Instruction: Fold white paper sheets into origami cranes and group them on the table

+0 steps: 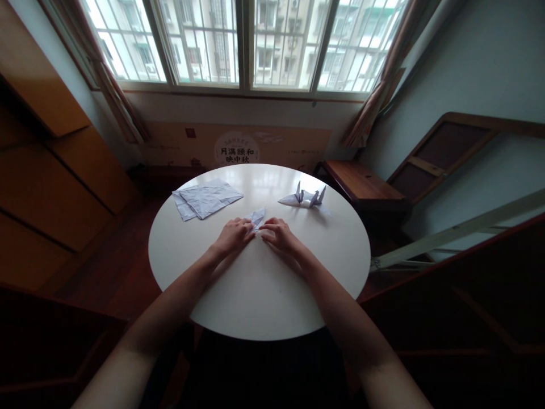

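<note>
Folded paper [257,218] lies pinched between both hands' fingers [249,226].

near part of folded paper [257,218] hidden under my left hand [233,235] and right hand [279,235] | its creases too small to tell | both my elbows cut off by bottom edge | fingertip grip unclear

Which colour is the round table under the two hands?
White and glossy; the round table shows best in the head view, the only one.
</note>
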### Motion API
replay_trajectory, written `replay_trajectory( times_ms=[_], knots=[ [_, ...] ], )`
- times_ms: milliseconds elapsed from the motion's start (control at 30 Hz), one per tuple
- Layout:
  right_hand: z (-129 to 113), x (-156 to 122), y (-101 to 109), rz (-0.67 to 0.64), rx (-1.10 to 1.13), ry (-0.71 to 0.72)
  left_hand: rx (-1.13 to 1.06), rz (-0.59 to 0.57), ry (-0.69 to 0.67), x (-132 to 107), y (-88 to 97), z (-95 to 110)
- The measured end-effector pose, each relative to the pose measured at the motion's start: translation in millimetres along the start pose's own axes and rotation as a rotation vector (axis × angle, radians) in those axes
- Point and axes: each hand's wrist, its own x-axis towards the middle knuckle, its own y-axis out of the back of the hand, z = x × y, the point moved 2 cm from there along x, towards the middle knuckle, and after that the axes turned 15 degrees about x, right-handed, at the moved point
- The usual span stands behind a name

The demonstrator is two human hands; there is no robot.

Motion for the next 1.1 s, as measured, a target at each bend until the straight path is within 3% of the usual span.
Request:
replay_trajectory(
  times_ms=[433,800,1100],
  knots=[
    [4.5,-1.2,-1.4,0.0,-0.013,0.009,-0.104,0.013,-0.073,0.2,0.0,1.9],
    [3.9,-0.8,-0.6,-0.002,-0.01,0.009,-0.117,0.046,-0.074,0.1,-8.6,-1.0],
    [2.3,-1.2,-1.0,-0.003,-0.013,-0.005,-0.071,0.018,-0.021,0.0,-1.1,1.9]
  ],
)
